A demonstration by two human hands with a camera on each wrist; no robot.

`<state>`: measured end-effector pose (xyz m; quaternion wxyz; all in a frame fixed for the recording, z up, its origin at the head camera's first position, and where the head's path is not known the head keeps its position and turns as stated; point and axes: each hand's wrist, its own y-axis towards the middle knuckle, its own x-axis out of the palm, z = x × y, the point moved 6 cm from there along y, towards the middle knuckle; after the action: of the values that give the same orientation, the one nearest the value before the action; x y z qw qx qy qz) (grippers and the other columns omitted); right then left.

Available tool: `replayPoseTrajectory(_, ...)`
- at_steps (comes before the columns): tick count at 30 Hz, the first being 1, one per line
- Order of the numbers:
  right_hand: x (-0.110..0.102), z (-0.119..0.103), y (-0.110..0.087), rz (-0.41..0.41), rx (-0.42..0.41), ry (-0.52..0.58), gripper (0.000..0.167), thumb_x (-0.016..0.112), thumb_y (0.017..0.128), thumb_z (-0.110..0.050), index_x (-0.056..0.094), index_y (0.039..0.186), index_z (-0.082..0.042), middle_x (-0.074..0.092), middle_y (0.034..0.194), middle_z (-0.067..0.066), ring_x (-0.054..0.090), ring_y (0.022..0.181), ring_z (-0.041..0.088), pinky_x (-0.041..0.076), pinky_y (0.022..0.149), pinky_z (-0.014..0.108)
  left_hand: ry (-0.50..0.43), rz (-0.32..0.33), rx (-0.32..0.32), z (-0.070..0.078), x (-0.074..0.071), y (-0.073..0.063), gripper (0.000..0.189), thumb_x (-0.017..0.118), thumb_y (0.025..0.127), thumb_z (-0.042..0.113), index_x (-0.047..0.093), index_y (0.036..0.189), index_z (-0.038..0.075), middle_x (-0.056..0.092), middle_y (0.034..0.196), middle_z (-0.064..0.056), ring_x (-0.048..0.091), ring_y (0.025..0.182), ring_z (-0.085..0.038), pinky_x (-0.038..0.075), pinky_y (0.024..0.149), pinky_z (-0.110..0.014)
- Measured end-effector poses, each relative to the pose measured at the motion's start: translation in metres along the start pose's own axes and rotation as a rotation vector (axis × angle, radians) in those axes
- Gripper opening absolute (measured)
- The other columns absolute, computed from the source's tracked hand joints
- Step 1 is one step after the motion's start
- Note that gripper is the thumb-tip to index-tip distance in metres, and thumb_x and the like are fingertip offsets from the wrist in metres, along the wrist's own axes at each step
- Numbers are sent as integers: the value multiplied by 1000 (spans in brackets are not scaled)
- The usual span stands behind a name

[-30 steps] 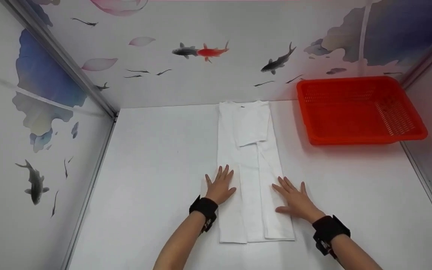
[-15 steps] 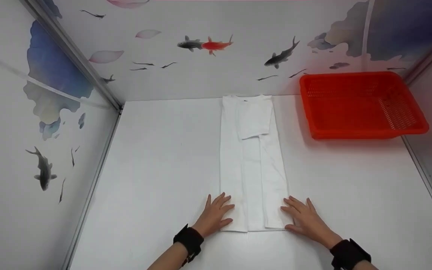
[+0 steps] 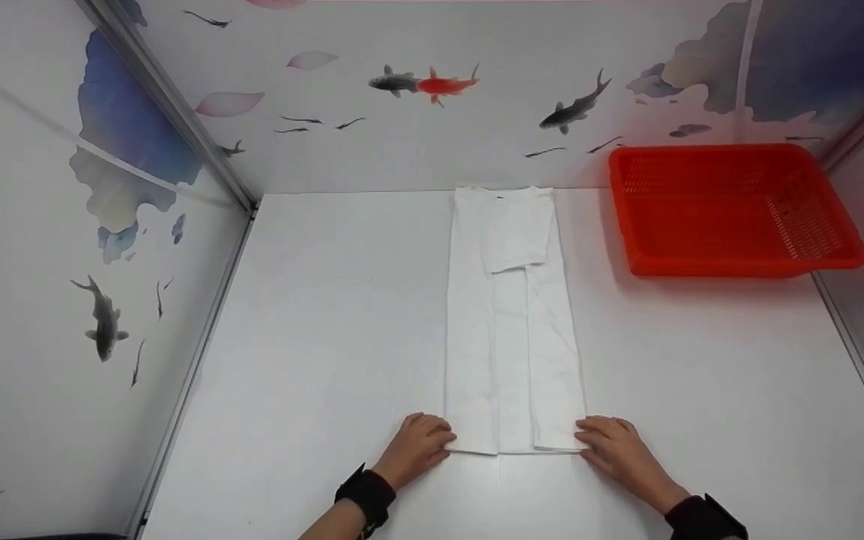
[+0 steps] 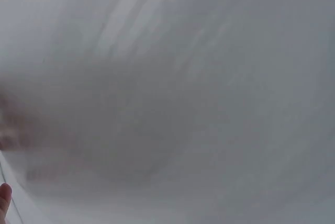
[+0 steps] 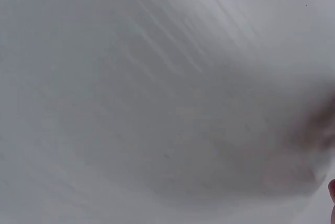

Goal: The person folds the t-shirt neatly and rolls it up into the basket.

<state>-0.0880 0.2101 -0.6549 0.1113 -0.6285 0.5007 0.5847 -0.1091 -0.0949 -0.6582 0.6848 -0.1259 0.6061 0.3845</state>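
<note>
A white T-shirt, folded into a long narrow strip, lies flat with its neckline at the far end and a short sleeve folded over its upper part. At its near left corner my left hand pinches the hem, fingers bent over the edge. My right hand pinches the near right corner in the same way. The wrist views are mostly pale, blurred surface; a left thumb tip and a right thumb tip show at their outer edges.
A red plastic basket stands at the back right of the white table. Walls printed with fish close off the back and both sides. Black bands circle both wrists.
Both hands have slid from the shirt's lower part toward me to its near corners. Their spread fingers have bent in and taken hold of the hem. The head view has shifted slightly.
</note>
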Motion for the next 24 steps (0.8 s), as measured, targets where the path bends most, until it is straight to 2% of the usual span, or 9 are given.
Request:
replayPoseTrajectory(4, 1, 0, -1, 46, -42, -40, 38, 90, 52, 0, 74, 86, -5, 70, 101, 6, 65, 92, 23, 49, 74, 49, 48, 8, 13, -1, 0, 5, 18, 83, 77, 19, 73, 92, 16, 63, 94, 3, 59, 92, -12, 46, 84, -31)
replayPoseTrajectory(9, 1, -1, 1, 82, -69, -81, 36, 89, 51, 2, 74, 82, -5, 71, 94, 6, 65, 85, 22, 49, 71, 46, 242, -1, 64, 7, 3, 13, 11, 81, 78, 19, 72, 84, 19, 61, 85, 6, 57, 84, -10, 44, 76, -26)
replayPoseTrajectory(14, -1, -1, 3, 110, -72, -85, 37, 88, 51, 2, 71, 82, -7, 69, 88, 3, 63, 79, 20, 47, 69, 42, 359, 54, 117, 14, 2, 19, 10, 77, 79, 16, 68, 79, 19, 60, 80, 6, 55, 80, -11, 42, 72, -25)
replayPoseTrajectory(17, -3, -2, 1, 125, -75, -68, 12, 79, 79, -11, 69, 83, -8, 67, 83, 1, 61, 76, 18, 44, 70, 42, 341, 46, 104, 15, -2, 21, 12, 80, 75, 18, 68, 78, 19, 60, 78, 7, 55, 78, -11, 40, 72, -25)
replayPoseTrajectory(18, -4, -2, 1, 131, -75, -64, 12, 71, 90, -18, 68, 83, -8, 66, 82, 1, 61, 75, 17, 44, 71, 42, 318, 29, 93, 15, -5, 21, 11, 79, 76, 18, 69, 79, 19, 61, 78, 7, 55, 77, -10, 40, 72, -25)
replayPoseTrajectory(20, -6, -4, 0, 139, -63, -52, 34, 49, 103, -32, 67, 84, -9, 65, 80, -1, 60, 74, 16, 42, 72, 42, 256, 13, 72, 14, -12, 21, 11, 80, 76, 18, 70, 81, 19, 62, 78, 7, 55, 76, -10, 40, 71, -25)
replayPoseTrajectory(21, -9, -5, 0, 142, -47, -39, 36, 46, 104, -32, 66, 85, -9, 65, 80, -1, 60, 74, 15, 41, 72, 41, 224, 7, 62, 13, -16, 22, 11, 79, 76, 17, 70, 82, 18, 62, 78, 7, 55, 76, -10, 40, 71, -25)
replayPoseTrajectory(22, -11, -6, 1, 145, -28, -36, 29, 52, 102, -28, 66, 86, -10, 65, 80, -2, 60, 74, 15, 41, 73, 41, 194, 7, 54, 13, -20, 22, 11, 79, 76, 17, 71, 83, 17, 63, 79, 6, 55, 76, -10, 40, 71, -25)
replayPoseTrajectory(24, -16, -6, 4, 144, 24, -32, 6, 70, 90, -13, 67, 87, -9, 65, 81, -2, 60, 75, 15, 41, 73, 41, 143, 15, 39, 10, -29, 25, 12, 79, 77, 16, 71, 86, 16, 65, 80, 6, 56, 77, -10, 40, 72, -25)
